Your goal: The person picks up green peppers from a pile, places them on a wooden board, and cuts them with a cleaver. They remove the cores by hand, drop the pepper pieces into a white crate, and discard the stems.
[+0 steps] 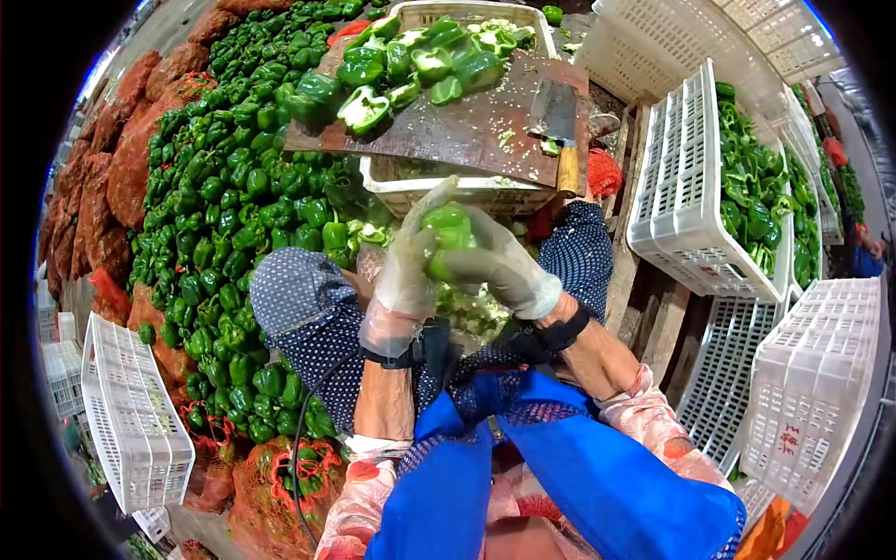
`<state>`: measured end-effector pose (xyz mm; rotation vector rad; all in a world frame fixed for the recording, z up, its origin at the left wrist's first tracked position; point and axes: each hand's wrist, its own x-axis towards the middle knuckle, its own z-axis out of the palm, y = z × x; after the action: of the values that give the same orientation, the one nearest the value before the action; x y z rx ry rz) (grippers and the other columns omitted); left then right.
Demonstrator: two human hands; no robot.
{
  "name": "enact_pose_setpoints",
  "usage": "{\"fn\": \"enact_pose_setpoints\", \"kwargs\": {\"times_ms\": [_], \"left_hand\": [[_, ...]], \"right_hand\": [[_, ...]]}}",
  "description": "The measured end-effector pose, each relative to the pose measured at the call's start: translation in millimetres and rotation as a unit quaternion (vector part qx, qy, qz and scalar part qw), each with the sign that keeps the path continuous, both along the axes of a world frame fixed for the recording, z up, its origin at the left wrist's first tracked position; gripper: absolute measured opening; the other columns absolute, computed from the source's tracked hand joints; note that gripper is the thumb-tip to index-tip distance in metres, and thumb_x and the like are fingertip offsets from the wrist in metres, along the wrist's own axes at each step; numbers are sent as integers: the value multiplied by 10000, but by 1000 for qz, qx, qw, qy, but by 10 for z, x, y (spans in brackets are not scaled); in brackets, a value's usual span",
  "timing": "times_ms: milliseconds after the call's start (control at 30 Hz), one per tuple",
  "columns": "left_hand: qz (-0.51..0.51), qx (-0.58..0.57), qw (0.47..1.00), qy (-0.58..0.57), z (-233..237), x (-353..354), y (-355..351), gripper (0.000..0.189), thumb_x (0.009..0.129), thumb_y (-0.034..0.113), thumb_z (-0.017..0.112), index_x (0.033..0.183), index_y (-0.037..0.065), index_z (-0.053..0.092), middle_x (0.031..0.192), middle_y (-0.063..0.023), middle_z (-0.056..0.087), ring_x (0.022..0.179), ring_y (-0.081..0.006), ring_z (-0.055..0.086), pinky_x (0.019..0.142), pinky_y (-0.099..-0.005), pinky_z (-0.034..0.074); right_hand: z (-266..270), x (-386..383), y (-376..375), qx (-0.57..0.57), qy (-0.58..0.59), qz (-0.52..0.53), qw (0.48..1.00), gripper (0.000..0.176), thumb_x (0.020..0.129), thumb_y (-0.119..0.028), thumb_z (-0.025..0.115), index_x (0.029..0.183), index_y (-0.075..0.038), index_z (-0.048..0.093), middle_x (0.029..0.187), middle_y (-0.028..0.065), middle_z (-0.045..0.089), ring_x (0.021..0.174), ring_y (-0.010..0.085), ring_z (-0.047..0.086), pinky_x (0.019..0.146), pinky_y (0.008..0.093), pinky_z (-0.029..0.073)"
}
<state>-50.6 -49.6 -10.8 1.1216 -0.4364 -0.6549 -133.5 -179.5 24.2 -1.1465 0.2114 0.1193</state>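
Note:
A green bell pepper (448,233) is between my two gloved hands, above my lap, slightly smeared by motion. My left hand (406,275) grips its left side, with one finger or thumb stretched upward. From the other side my right hand (509,266) closes around the pepper, fingers across its lower part. Just beyond them, a wooden cutting board (448,131) lies across a white crate (467,194). Cut and whole peppers (364,110) are piled on the board's far left. A cleaver (557,117) with a wooden handle rests at its right, among scattered seeds.
Left of me spreads a large heap of green peppers (233,187), with red mesh sacks (140,168) behind. On the right a tilted white crate (681,177) stands near cut peppers (747,205). More crates (812,392) flank me. Pepper scraps (471,313) lie below my hands.

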Motion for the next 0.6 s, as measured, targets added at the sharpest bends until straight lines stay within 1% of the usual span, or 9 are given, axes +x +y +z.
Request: {"fn": "enact_pose_setpoints", "kwargs": {"times_ms": [33, 67, 133, 167, 267, 300, 433, 500, 600], "left_hand": [[5, 16, 1000, -11, -20, 8, 7, 719, 859, 475, 517, 1409, 19, 440, 1307, -116, 533, 1127, -185, 531, 989, -310, 418], [9, 31, 999, -23, -30, 9, 12, 715, 856, 464, 516, 1410, 19, 439, 1307, -119, 535, 1127, -188, 534, 988, -312, 421], [4, -9, 999, 44, -26, -26, -14, 698, 854, 423, 527, 1416, 20, 431, 1283, -125, 541, 1124, -189, 540, 959, -314, 455], [4, -30, 997, 75, -27, -45, -32, 695, 853, 418, 534, 1415, 21, 432, 1275, -126, 545, 1125, -189, 540, 953, -315, 461], [-11, -34, 991, 126, 68, -56, 5, 742, 821, 443, 587, 1408, 14, 439, 1237, -114, 559, 1085, -186, 563, 916, -300, 486], [-6, -40, 993, 112, 84, -62, 6, 759, 812, 457, 596, 1403, 7, 442, 1220, -112, 566, 1068, -183, 571, 902, -294, 492], [7, -52, 995, 85, 209, -118, 16, 739, 801, 417, 549, 1375, -39, 461, 1230, -125, 568, 1053, -192, 579, 916, -294, 477], [9, -37, 999, 39, 240, -117, 49, 688, 808, 354, 522, 1376, -29, 465, 1246, -127, 561, 1045, -189, 576, 926, -294, 469], [-1, -16, 999, 30, 289, -91, 74, 634, 834, 315, 499, 1374, -16, 471, 1262, -130, 550, 1034, -188, 578, 937, -289, 462]], "right_hand": [[5, 27, -50, -96, -42, 17, 994, 574, 834, -223, 692, 1315, 1, 472, 1154, 90, 613, 1040, 165, 579, 907, 311, 475], [38, 22, -51, -80, -45, 19, 996, 570, 840, -231, 687, 1314, 2, 474, 1160, 96, 612, 1056, 172, 575, 921, 318, 467], [124, -9, -70, -49, -50, 17, 997, 564, 850, -248, 678, 1312, 5, 477, 1172, 108, 611, 1086, 186, 566, 950, 330, 453], [115, -3, -38, -69, -64, -3, 996, 511, 874, -254, 650, 1293, -7, 493, 1083, 80, 627, 946, 140, 592, 822, 279, 492], [-18, 31, 3, -46, -12, -15, 999, 448, 895, -253, 619, 1262, -22, 509, 966, 32, 618, 740, 73, 557, 621, 210, 458], [45, 24, 52, 17, -9, -21, 1000, 405, 900, -242, 590, 1241, -37, 517, 869, -18, 574, 591, 19, 448, 486, 165, 336], [-137, -59, 170, 166, -38, -39, 985, 402, 890, -188, 554, 1266, -58, 497, 875, -31, 552, 574, 5, 415, 452, 162, 298], [-149, -64, 196, 189, -39, -40, 980, 417, 888, -196, 548, 1281, -69, 485, 920, -29, 557, 593, 8, 429, 459, 165, 316], [-107, -65, 202, 183, -25, -34, 982, 433, 900, -237, 565, 1290, -67, 479, 1001, -12, 582, 659, 38, 505, 509, 181, 393]]}}
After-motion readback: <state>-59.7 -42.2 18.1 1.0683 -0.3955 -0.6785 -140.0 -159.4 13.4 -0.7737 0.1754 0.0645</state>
